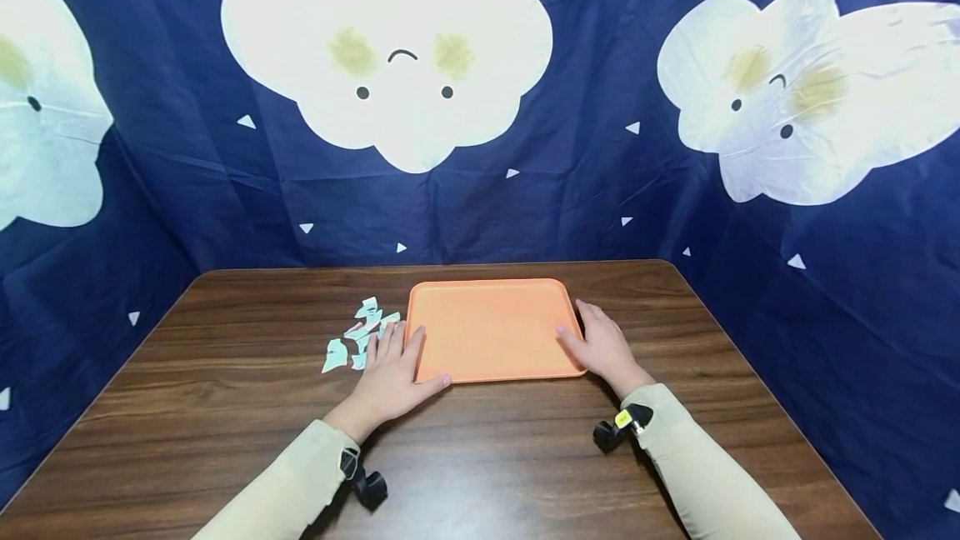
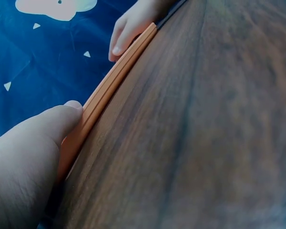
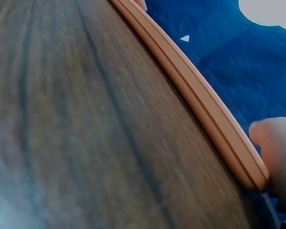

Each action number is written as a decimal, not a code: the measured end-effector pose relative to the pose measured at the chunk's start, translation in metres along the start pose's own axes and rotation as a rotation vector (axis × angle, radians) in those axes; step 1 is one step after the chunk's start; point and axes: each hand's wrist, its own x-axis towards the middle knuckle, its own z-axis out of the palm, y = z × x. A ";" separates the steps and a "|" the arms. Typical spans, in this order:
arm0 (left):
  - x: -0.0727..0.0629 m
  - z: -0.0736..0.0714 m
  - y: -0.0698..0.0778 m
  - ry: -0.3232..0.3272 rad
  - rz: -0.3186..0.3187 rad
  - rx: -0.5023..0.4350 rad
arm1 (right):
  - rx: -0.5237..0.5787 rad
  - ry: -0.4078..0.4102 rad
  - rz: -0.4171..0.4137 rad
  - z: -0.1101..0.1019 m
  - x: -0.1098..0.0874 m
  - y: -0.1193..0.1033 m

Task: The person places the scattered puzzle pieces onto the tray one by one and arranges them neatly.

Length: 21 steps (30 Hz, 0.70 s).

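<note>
An orange rectangular tray (image 1: 491,327) lies flat on the wooden table. My left hand (image 1: 390,377) is spread at its left front corner, with the index finger over the left rim and the thumb along the front edge. Beyond those fingers are several torn pale blue paper pieces (image 1: 335,354), partly hidden by the hand. At the right side, my right hand (image 1: 602,348) has its thumb over the tray's rim and its other fingers extended along the outside. The right wrist view shows the right thumb (image 3: 271,136) beside the tray's rounded corner (image 3: 255,179).
The brown wood-grain table (image 1: 510,457) reaches toward me in front of the tray. A dark blue cloth (image 1: 465,215) with white clouds hangs behind and along both sides. Each wrist wears a small black camera; one (image 1: 367,486) is on the left.
</note>
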 end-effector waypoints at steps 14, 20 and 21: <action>0.001 -0.002 0.002 -0.006 -0.015 0.015 | -0.033 -0.127 0.000 -0.002 -0.001 0.000; 0.001 -0.001 0.001 0.017 -0.015 0.035 | -0.034 -0.151 0.016 -0.002 -0.004 -0.002; 0.002 -0.001 0.000 0.032 -0.011 0.040 | -0.035 -0.151 0.018 -0.002 -0.004 -0.002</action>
